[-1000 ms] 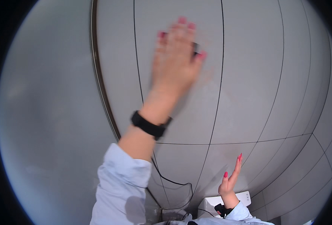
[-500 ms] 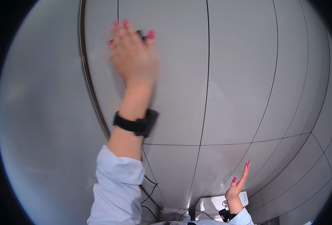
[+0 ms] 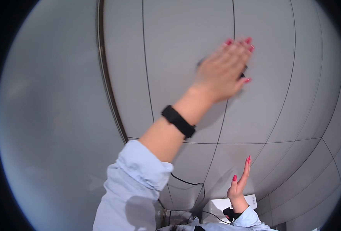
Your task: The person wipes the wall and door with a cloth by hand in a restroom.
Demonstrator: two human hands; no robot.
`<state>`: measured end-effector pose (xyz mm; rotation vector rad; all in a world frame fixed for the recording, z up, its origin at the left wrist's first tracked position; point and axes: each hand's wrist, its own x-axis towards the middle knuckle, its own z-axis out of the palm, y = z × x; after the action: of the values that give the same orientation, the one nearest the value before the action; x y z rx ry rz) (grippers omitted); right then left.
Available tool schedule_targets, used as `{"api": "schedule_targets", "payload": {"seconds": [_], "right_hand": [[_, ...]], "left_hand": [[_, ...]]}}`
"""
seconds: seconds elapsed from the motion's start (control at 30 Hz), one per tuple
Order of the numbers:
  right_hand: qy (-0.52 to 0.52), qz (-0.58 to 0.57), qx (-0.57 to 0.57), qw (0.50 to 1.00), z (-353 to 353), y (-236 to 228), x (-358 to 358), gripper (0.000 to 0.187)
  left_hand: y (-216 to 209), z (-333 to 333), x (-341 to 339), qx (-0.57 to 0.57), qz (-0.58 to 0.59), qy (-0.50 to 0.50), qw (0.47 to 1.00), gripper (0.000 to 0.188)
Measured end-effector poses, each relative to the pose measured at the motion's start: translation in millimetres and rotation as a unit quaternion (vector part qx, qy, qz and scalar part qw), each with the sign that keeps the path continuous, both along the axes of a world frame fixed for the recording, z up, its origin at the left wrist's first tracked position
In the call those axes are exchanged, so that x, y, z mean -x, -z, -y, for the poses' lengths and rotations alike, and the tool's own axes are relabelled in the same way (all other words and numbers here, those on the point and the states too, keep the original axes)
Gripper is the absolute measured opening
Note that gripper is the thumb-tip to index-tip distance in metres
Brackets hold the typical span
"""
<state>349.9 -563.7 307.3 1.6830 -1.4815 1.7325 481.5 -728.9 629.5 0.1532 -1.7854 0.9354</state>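
Observation:
My left hand (image 3: 222,69) is raised against the grey tiled wall (image 3: 178,46), somewhat blurred, fingers together and thumb to the right. Under its palm is a dark, flat-looking thing (image 3: 242,75). Only bits of its edge show beside the thumb and wrist side, so its kind is hidden. A black band (image 3: 178,122) circles my left wrist. At the lower right, my right hand (image 3: 238,184) is open with fingers stretched up and the thumb apart, with nothing seen in it. It is nearest to a white box-like fixture (image 3: 216,208) and wears a dark wrist strap.
A smooth pale panel (image 3: 55,115) fills the left side, bordered by a dark metal strip (image 3: 108,73). Black cable (image 3: 187,181) hangs low by my left sleeve. Thin dark joints divide the wall, which turns a corner at the right.
My left hand has swept right and slightly down across the wall, the dark thing travelling under it. My right hand has shifted slightly left and up, still stretched out.

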Motion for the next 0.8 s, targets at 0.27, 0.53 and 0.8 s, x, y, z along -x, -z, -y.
{"api": "schedule_targets", "payload": {"seconds": [0.27, 0.53, 0.8], "right_hand": [[-0.085, 0.046, 0.001, 0.995, 4.4, -10.7, -17.8, 0.070], [-0.124, 0.005, 0.067, 0.990, -10.6, -15.8, -15.4, 0.073], [-0.032, 0.005, 0.059, 0.998, -23.7, -22.4, 18.6, 0.066]], "left_hand": [[-46.2, 62.4, -141.1, 0.019, -0.179, -0.149, 0.972, 0.066], [13.5, 78.7, -150.5, -0.060, -0.264, -0.178, 0.946, 0.064], [39.9, 16.1, 18.5, -0.118, -0.274, -0.144, 0.944, 0.073]]}}
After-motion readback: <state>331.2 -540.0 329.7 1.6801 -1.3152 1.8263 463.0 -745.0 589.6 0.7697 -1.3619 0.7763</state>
